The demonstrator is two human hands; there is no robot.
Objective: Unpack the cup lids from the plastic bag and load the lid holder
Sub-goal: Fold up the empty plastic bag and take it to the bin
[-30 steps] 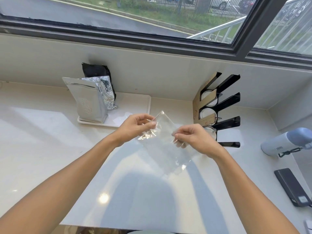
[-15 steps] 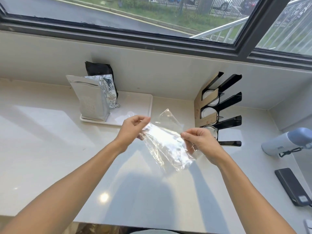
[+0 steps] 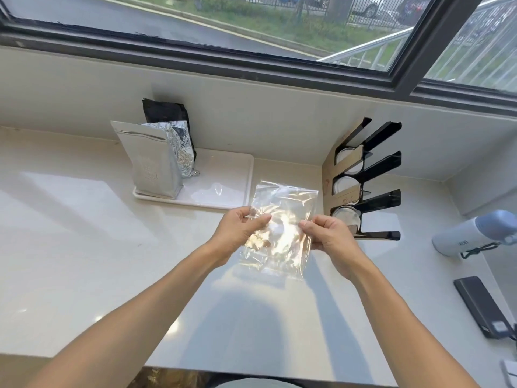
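A clear plastic bag [image 3: 282,211] hangs flat and upright over the counter, pinched on both sides. My left hand [image 3: 240,233] grips its left edge and my right hand [image 3: 330,236] grips its right edge. The bag looks flat and I see no lids inside it. The black lid holder [image 3: 377,169] with a cardboard face stands at the right against the wall. White cup lids [image 3: 347,186] sit in its three upper slots, one per slot as far as I can see.
A white tray [image 3: 223,186] at the back carries a silver foil pouch [image 3: 151,166] and a black bag [image 3: 165,113]. At the right lie a pale blue handheld device [image 3: 470,236] and a black power bank [image 3: 484,306]. The window ledge runs behind.
The bag has been turned from slanted to upright and spread flat between both hands. My hands have come closer together, in front of the tray's edge.
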